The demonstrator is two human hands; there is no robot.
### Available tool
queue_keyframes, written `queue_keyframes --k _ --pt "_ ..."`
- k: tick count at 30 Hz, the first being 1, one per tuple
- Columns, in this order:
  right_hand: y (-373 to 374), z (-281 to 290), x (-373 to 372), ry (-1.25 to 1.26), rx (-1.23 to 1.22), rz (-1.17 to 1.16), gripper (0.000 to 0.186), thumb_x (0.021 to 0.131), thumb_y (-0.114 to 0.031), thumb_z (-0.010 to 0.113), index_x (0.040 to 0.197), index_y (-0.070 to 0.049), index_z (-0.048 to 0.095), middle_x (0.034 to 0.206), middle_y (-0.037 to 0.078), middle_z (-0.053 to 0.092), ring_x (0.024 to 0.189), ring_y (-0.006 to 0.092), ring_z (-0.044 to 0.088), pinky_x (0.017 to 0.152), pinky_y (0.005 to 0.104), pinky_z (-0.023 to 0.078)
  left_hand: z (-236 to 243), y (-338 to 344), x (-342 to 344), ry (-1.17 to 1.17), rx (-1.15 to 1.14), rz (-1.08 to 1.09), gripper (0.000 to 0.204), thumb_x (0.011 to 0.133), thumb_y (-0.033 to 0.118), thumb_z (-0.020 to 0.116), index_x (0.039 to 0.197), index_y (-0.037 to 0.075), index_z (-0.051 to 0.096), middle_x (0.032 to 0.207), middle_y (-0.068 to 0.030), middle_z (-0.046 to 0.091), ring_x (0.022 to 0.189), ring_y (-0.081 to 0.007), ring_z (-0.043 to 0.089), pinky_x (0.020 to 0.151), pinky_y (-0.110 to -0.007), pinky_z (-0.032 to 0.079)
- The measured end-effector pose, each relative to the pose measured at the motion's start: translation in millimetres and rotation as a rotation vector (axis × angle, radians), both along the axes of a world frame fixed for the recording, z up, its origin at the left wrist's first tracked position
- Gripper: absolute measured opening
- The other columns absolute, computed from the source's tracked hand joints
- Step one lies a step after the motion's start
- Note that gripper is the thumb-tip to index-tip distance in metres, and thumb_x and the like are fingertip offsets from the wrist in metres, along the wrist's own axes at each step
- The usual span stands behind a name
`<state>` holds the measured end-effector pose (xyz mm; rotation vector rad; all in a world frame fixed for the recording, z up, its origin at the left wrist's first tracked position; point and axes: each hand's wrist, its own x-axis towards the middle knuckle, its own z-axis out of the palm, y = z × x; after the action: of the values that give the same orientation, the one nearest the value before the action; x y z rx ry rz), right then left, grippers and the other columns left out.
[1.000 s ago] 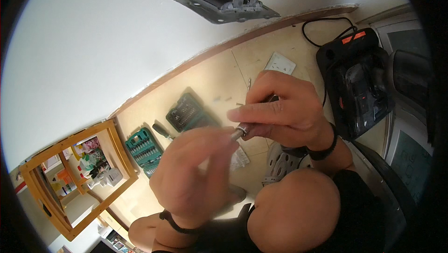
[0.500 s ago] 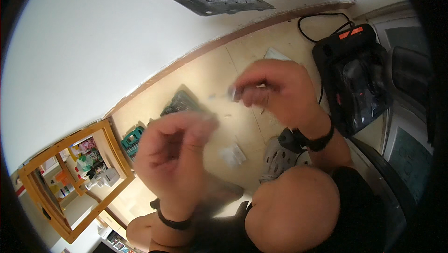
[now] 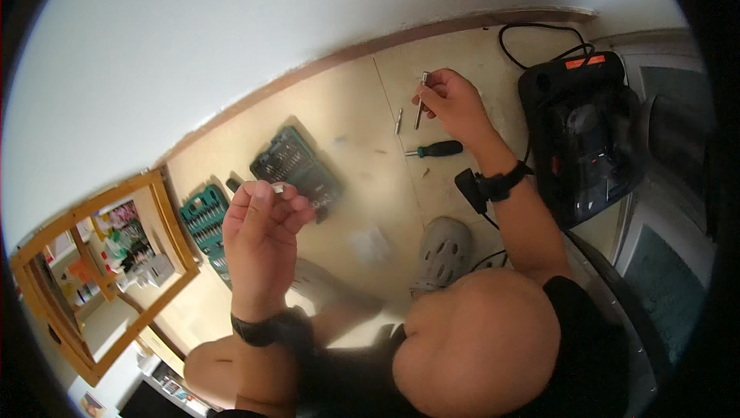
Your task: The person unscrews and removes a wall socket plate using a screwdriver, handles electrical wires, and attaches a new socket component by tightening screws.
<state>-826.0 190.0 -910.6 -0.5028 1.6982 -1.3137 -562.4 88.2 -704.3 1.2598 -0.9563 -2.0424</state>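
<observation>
We are holding our two hands well apart over the pale tiled floor [image 3: 351, 102]. At left of centre, our left hand [image 3: 266, 237] is turning its palm up and pinching a small whitish piece [image 3: 278, 188] between thumb and fingers; its exact shape is staying too small to tell. Right of centre, higher up, our right hand [image 3: 456, 106] is gripping a slim metal rod [image 3: 425, 82], which is standing nearly upright in the picture, its ends showing above and below the fingers. Just left of that rod, a shorter metal shaft [image 3: 398, 121] is lying on the floor, and below it a screwdriver [image 3: 439, 149] with a black and green handle is pointing its tip leftward. Behind our left hand, a dark green bit case [image 3: 285, 157] is lying open, and a teal case [image 3: 204, 221] is sitting at its left. A clear packet [image 3: 370, 245] is resting near the centre, blurred, with a grey clog [image 3: 447, 248] showing to its right. At the right side, a black bag [image 3: 586, 141] is lying beside a looping black cable [image 3: 539, 26].
</observation>
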Motion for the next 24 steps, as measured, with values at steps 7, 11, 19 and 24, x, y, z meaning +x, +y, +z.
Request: queue_keyframes --k 7,11,19,24 --pt "-2 -37 11 0.446 0.195 0.149 0.031 0.093 -0.016 0.069 0.114 0.004 0.058 0.095 0.015 0.072 0.08 0.0199 0.07 0.07 0.0317 0.057 -37 30 43 -0.149 0.422 0.114 0.012 0.101 0.017 0.06 0.103 0.006 0.063 0.104 -0.0083 0.07 0.088 -0.0137 0.069 0.08 -0.029 0.06" --pt "-17 -12 12 0.581 0.336 0.257 0.039 0.089 -0.021 0.071 0.118 0.001 0.057 0.095 0.019 0.072 0.088 0.0357 0.071 0.079 0.043 0.056 -38 45 59 -0.188 0.483 0.103 0.008 0.1 0.013 0.062 0.1 0.006 0.062 0.105 -0.0096 0.069 0.088 -0.0137 0.068 0.08 -0.028 0.06" --pt "-13 -8 15 0.815 0.394 0.439 0.032 0.089 -0.017 0.068 0.115 -0.003 0.057 0.096 0.021 0.071 0.089 0.039 0.069 0.078 0.0472 0.055 -4 56 82 -0.181 0.552 0.055 0.009 0.096 0.001 0.061 0.104 0.004 0.059 0.106 -0.0115 0.068 0.089 -0.0157 0.069 0.08 -0.03 0.061" --pt "16 18 27 0.839 0.348 0.642 0.026 0.083 -0.017 0.075 0.104 -0.006 0.064 0.091 0.013 0.068 0.085 0.0345 0.066 0.075 0.0436 0.054 1 53 93 -0.185 0.569 0.065 0.015 0.092 -0.005 0.062 0.102 0.005 0.057 0.105 -0.0115 0.067 0.089 -0.0186 0.069 0.082 -0.032 0.06"
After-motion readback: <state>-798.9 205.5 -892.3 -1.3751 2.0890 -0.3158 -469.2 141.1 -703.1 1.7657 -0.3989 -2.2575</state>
